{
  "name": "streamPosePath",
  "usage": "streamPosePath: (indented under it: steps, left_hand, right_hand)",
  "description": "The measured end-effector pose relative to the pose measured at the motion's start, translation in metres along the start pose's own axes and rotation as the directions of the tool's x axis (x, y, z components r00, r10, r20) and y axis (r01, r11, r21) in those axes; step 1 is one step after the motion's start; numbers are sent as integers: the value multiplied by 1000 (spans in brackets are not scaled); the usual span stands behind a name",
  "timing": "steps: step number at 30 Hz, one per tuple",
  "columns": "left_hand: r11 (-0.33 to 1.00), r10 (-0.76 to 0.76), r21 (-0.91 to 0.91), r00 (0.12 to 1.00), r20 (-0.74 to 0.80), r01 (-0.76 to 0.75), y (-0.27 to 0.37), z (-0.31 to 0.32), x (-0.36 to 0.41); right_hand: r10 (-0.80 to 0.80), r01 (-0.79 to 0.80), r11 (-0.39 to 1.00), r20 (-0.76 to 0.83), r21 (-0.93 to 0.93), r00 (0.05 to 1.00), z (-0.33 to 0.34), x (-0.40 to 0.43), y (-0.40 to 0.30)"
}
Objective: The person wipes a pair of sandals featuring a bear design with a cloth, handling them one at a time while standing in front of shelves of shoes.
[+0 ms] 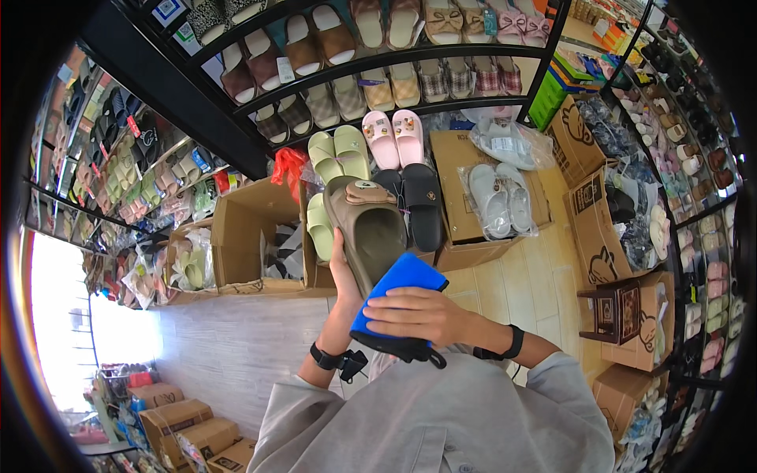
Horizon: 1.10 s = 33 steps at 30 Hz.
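Note:
My left hand [346,269] grips an olive-brown clog slipper [371,233] by its left side, with the opening facing up at me. A bear-shaped ornament [369,193] sits on its toe. In my right hand [417,313] is a blue cleaning cloth or mitt [408,277] with black trim and a hanging loop. The cloth overlaps the heel end of the clog; whether they touch I cannot tell. Beyond the clog lie light-green slides [340,154], pink slippers with charms [394,139] and black slides [423,207].
A black rack [378,62] of slippers stands ahead. To the left is an open cardboard box [248,236]. White shoes in plastic [502,198] rest on a carton [452,177] to the right. A small wooden stool [609,313] and more boxes line the right side.

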<state>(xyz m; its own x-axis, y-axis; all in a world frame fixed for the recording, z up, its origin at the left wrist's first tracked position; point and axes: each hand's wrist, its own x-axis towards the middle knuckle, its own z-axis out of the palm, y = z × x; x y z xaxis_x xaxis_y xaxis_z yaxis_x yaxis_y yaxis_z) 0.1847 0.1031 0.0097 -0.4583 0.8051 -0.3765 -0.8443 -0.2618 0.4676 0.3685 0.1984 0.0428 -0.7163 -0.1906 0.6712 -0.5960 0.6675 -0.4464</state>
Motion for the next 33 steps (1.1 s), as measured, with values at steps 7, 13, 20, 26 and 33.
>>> streamPosePath:
  steps: [7, 13, 20, 26, 33]
  left_hand:
    - [999, 3, -39, 1000, 19, -2, -1, 6, -12]
    - [999, 33, -38, 999, -31, -34, -6, 2, -6]
    - [1000, -20, -11, 1000, 17, 20, -2, 3, -3]
    - [997, -41, -57, 998, 37, 43, -3, 22, -19]
    - [1000, 22, -16, 999, 38, -21, -15, 26, -22]
  right_hand:
    - [184, -173, 982, -198, 75, 963, -5, -13, 34]
    - [230, -238, 971, -247, -2, 941, -5, -3, 33]
    - [36, -30, 996, -70, 84, 997, -4, 0, 4]
    - [201, -207, 978, -187, -13, 962, -15, -10, 37]
    - [263, -317, 938, -309, -141, 914, -6, -5, 37]
